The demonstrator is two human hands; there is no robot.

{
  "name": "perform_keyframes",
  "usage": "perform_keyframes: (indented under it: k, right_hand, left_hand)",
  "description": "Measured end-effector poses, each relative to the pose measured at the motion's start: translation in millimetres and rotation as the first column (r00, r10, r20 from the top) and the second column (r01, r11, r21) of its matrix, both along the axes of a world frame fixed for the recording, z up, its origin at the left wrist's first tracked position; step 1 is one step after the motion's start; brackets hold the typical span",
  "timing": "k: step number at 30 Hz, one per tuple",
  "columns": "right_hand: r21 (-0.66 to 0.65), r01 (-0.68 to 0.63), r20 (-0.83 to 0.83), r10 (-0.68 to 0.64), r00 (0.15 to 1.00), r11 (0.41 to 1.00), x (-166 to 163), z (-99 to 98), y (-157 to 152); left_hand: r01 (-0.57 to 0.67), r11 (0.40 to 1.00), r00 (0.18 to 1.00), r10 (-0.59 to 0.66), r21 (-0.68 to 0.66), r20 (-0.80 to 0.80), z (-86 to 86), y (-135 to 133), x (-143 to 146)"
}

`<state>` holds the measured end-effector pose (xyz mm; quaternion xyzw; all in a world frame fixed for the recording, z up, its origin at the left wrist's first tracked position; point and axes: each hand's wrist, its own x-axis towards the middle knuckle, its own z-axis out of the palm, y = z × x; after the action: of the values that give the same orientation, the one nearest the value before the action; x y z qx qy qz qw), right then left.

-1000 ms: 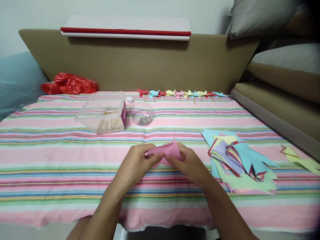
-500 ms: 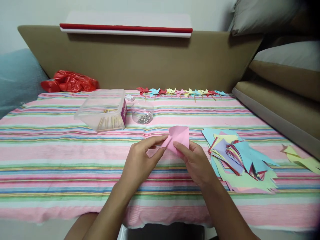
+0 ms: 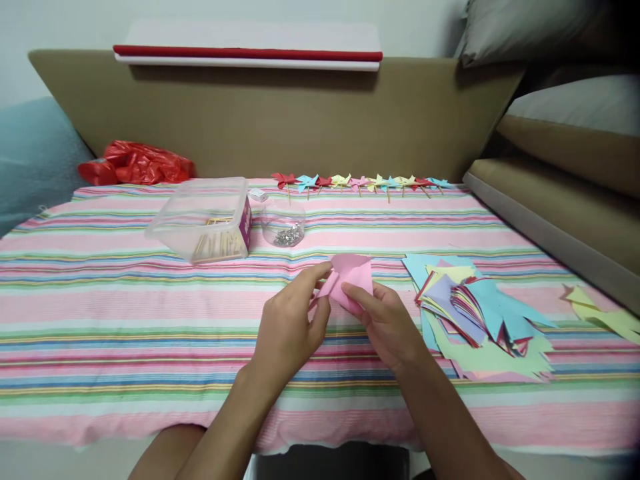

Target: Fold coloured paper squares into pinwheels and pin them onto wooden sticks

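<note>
Between my two hands is a pink sheet of paper (image 3: 356,275), held just above the striped cloth with its left part bent into a flap. My left hand (image 3: 293,317) is closed on that left flap, thumb and fingers on either side of it. My right hand (image 3: 384,319) grips the lower right of the sheet, its thumb lying across the front and the other fingers behind. To the right of my right hand lies a loose pile of coloured paper (image 3: 453,313), in blue, yellow, purple, green and red pieces.
A clear plastic box (image 3: 200,223) with wooden sticks stands back left, beside a clear round container (image 3: 283,225) of small metal pieces. Several paper pinwheels (image 3: 357,182) line the back edge. A red plastic bag (image 3: 143,163) lies far left; yellow scraps (image 3: 597,312) lie far right.
The pink paper has shifted slightly left and tilted. My left hand has turned, its thumb and fingers now lower and further round the flap. My right hand keeps its hold.
</note>
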<state>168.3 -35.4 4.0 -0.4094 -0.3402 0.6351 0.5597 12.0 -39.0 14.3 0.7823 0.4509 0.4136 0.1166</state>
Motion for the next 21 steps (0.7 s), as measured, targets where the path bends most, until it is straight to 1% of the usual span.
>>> perform_keyframes:
  k: [2, 4, 6, 9, 11, 14, 17, 19, 21]
  right_hand:
    - [0.001, 0.006, -0.005, -0.006, 1.0, 1.0, 0.2, -0.4, 0.0]
    - [0.009, -0.004, -0.017, 0.004, 1.0, 1.0, 0.7, -0.7, -0.1]
    - [0.024, -0.019, -0.019, 0.019, 1.0, 1.0, 1.4, -0.9, -0.4]
    - [0.032, -0.026, -0.001, 0.026, 1.0, 0.999, 2.2, -1.9, -0.9]
    - [0.035, -0.028, 0.024, 0.027, 0.999, 0.999, 2.4, -2.7, -1.1]
    - [0.049, -0.008, 0.109, 0.002, 0.994, 0.999, 2.1, -2.2, -1.2]
    - [0.108, 0.046, 0.242, -0.071, 0.968, 0.993, 1.9, 0.7, -1.4]
    - [0.149, 0.065, 0.31, -0.109, 0.944, 0.987, 2.1, 2.5, -1.5]
    - [0.156, 0.071, 0.318, -0.118, 0.941, 0.985, 2.0, 3.2, -1.4]
  left_hand:
    - [0.006, 0.997, 0.997, 0.0, -0.081, 0.074, 2.4, -0.2, 0.3]
    - [0.018, 0.995, 0.993, -0.006, -0.096, 0.119, 3.8, -0.1, -0.3]
    - [0.041, 0.998, 0.996, -0.037, -0.043, 0.079, 3.8, 0.4, -1.7]
    - [0.094, 0.994, 0.994, -0.091, 0.049, -0.063, 2.3, 1.8, -3.9]
    - [0.101, 0.993, 0.992, -0.096, 0.057, -0.083, 1.5, 3.0, -4.9]
    - [0.1, 0.995, 0.995, -0.099, 0.012, -0.028, 1.5, 5.0, -5.9]
    - [0.113, 0.993, 0.994, -0.113, -0.028, 0.002, 2.7, 6.6, -6.8]
    - [0.114, 0.993, 0.994, -0.113, -0.032, 0.002, 3.1, 7.1, -7.3]
    - [0.113, 0.993, 0.994, -0.114, -0.011, -0.008, 2.7, 7.4, -7.7]
